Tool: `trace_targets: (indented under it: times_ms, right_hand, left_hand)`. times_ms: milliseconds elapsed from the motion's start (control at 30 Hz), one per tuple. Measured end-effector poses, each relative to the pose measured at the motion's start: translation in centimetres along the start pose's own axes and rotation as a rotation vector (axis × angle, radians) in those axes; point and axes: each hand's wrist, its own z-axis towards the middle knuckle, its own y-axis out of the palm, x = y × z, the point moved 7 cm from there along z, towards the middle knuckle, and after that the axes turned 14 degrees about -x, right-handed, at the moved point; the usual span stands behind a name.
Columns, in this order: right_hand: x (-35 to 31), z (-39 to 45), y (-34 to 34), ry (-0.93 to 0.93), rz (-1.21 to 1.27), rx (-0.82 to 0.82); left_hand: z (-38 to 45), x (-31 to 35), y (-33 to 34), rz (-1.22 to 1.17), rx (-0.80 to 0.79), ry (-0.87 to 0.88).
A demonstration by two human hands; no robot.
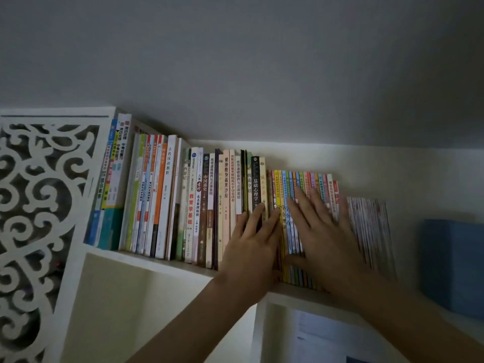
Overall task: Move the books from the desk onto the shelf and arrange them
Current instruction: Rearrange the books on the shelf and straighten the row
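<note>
L hand (252, 239) and R hand (323, 226): fingers straight, flat vs spines, gripping nothing. Books (199, 203) upright in a row on shelf (167, 263); desk not in view. Step, prob.: squaring thin colour set (301, 184). Push evenly w/ both palms, keep spines flush, no tilt. Legible: 基础心理学, 中国通史, 朝花夕拾, 教育学基础. Blue box (451, 263) far R.

1. A white carved panel with scrolling openwork (39, 205) stands at nine o'clock.
2. A plain grey-white wall (262, 61) fills everything from ten o'clock round to two.
3. A blue box, its edges blurred (453, 265), sits at four o'clock.
4. A pale sheet of paper with faint print (322, 336) lies in the cubby at five o'clock.
</note>
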Motion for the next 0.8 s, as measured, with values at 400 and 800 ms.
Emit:
trace_targets:
  times_ms: [400, 800]
  right_hand:
    - [-1.7, 2.7, -1.1, -0.035, -0.154, -0.018]
    - [-1.7, 4.6, -3.3, -0.077, 0.184, -0.163]
  left_hand:
    - [1.0, -0.4, -1.3, 0.136, 0.147, 0.113]
    - [0.4, -7.9, 0.4, -0.233, 0.181, 0.132]
